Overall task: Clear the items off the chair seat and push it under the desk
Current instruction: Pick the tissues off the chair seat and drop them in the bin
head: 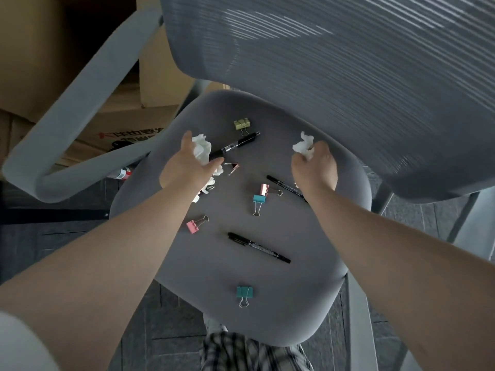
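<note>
The grey chair seat fills the middle of the view. My left hand grips a crumpled white tissue at the seat's left; more tissue shows under that hand. My right hand holds another white tissue wad near the backrest. A black gel pen and two black markers lie on the seat. Several binder clips lie among them: green, blue, pink, teal, and a dark red one.
The mesh backrest overhangs the seat at top right. A grey armrest runs along the left, with cardboard boxes stacked behind it. Dark tiled floor surrounds the chair. Plaid clothing shows at the bottom edge.
</note>
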Demonstrator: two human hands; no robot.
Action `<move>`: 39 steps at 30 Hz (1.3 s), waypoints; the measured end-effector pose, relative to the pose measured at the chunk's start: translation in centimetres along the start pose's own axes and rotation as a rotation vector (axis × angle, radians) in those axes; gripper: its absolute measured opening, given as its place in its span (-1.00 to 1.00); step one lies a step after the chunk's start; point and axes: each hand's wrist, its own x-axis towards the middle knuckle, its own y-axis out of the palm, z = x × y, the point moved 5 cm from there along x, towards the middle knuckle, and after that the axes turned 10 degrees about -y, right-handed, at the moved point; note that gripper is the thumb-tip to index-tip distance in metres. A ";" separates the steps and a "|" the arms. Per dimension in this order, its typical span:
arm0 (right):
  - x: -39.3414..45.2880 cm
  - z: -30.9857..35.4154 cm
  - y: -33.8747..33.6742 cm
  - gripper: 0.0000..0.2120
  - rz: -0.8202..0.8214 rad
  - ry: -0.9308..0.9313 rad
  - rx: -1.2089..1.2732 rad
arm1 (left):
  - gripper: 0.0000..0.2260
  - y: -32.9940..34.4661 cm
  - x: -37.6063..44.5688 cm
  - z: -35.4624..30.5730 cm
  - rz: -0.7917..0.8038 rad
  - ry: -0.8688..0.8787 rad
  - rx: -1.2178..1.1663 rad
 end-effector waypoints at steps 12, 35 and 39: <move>-1.0 0.5 0.8 -0.77 0.143 -0.088 -0.085 | -0.76 0.2 -0.5 0.6 -0.061 0.058 -0.028; -18.8 17.2 2.2 -0.84 0.566 -0.530 -0.286 | -0.93 -13.7 -17.5 15.9 -0.147 -0.073 -0.191; -26.6 17.5 3.6 -0.76 0.656 -0.605 -0.323 | -0.93 -14.2 -24.3 23.0 -0.220 -0.141 -0.241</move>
